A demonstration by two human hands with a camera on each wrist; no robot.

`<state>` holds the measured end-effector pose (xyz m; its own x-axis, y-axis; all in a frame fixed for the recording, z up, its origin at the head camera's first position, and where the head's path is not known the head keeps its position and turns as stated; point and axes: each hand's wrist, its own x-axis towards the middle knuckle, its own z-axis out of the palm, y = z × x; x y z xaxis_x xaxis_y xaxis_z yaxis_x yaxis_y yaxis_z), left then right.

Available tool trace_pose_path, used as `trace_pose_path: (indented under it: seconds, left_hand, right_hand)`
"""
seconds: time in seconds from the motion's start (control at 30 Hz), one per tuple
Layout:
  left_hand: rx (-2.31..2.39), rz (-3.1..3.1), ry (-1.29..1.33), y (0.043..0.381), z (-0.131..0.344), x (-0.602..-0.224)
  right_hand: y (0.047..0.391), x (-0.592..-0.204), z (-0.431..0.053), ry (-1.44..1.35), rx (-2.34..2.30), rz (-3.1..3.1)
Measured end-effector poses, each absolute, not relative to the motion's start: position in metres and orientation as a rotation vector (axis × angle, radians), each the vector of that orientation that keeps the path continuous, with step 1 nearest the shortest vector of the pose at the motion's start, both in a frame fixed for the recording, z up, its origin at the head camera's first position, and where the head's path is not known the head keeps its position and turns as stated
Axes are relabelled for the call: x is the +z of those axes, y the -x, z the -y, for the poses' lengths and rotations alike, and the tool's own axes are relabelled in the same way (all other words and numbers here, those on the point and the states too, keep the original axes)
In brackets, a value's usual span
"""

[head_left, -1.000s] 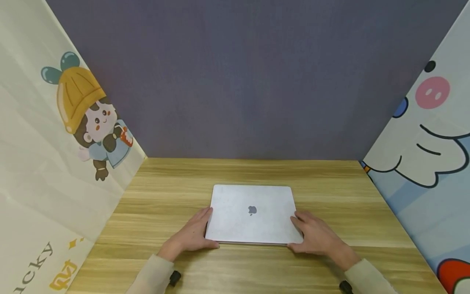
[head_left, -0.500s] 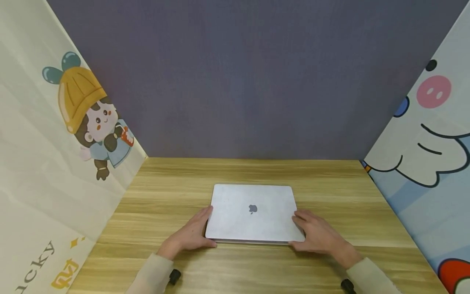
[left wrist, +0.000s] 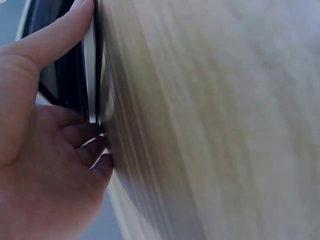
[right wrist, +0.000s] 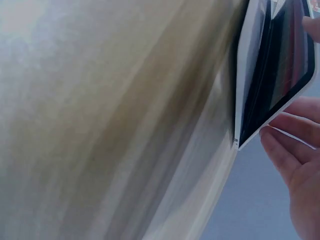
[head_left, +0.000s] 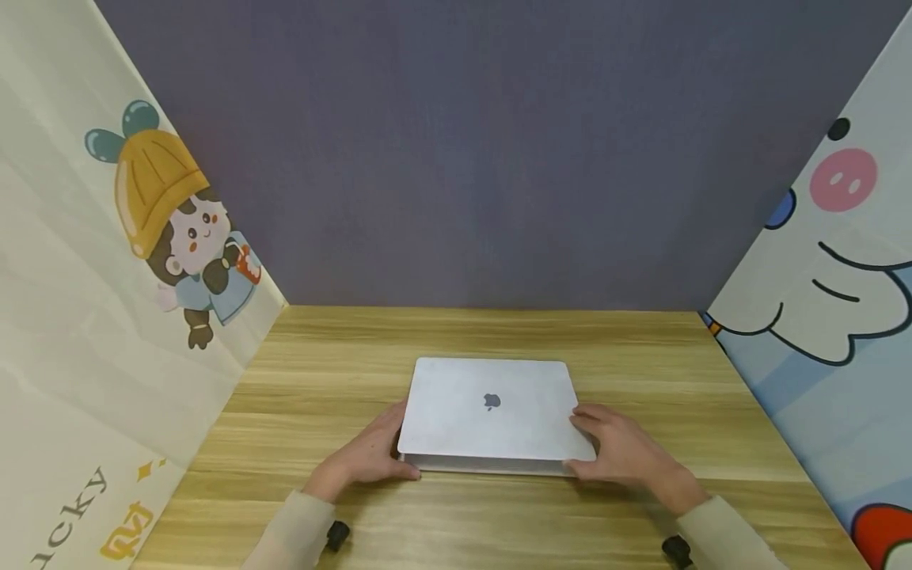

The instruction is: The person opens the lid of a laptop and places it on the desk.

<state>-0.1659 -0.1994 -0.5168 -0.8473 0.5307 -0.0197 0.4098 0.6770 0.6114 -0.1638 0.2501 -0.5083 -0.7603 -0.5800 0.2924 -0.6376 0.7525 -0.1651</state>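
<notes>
A silver laptop point(head_left: 456, 412) with a dark apple logo sits on the wooden table, its lid raised a little at the front. My left hand point(head_left: 374, 451) is at its left side, thumb by the front corner of the base and fingers along the side edge. In the left wrist view, the left fingers point(left wrist: 92, 145) curl in beside the base. My right hand point(head_left: 620, 451) holds the lid's right front corner. The right wrist view shows the right thumb point(right wrist: 313, 29) on the screen side point(right wrist: 287, 65), with the other fingers behind the lid edge.
The wood-grain table point(head_left: 470, 518) runs back to a dark grey panel point(head_left: 456, 158). A pale sheet with a cartoon figure point(head_left: 188, 229) stands on the left, a blue-and-white cartoon sheet point(head_left: 819, 277) on the right. A small black object shows by each sleeve.
The laptop lid has lifted at its front edge, opening a gap above the base. My right hand has risen slightly with it; my left hand has stayed nearly in place.
</notes>
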Motion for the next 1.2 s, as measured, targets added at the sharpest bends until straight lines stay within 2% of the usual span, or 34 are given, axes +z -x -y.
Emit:
trace_pose_path:
  seconds: [0.47,1.2]
  left_hand:
    - [0.872,-2.716,-0.742,0.165,0.198,-0.520]
    - [0.872,-2.726,-0.702,0.169,0.205,-0.515]
  right_hand:
    - [0.166,-0.498,-0.251,-0.838,0.563,2.743]
    - [0.177,-0.485,-0.254,-0.807,0.728,2.697]
